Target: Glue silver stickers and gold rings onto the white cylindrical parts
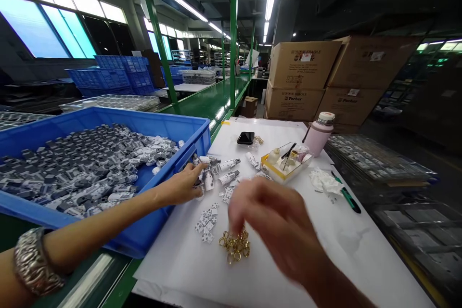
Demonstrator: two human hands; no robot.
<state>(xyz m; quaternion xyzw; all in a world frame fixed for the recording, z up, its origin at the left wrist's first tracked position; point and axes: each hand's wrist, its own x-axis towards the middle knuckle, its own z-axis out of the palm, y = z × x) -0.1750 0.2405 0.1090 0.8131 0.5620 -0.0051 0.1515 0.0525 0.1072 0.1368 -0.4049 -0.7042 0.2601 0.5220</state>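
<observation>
Left hand (pixel 185 186): bin (pixel 144 231) alongside well filled, parts (pixel 209 181) left loose beneath. Right hand (pixel 276 224): loose rings (pixel 237 251) below. Can't tell either grip.

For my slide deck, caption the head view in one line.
Left hand at loose parts beside a blue bin; right hand, blurred, near gold rings.

The left grip (pixel 186 184) touches parts (pixel 209 180) beside the crate (pixel 169 129).

A: Place type?
B: Factory, assembly line. Long green conveyor belt (pixel 205 98) running back through the hall.
A: Other cues?
B: Big blue plastic bin (pixel 180 127) of small grey-and-white parts (pixel 97 163), stacked brown cardboard cartons (pixel 301 77), white fluorescent tube lights (pixel 271 0) overhead.
</observation>
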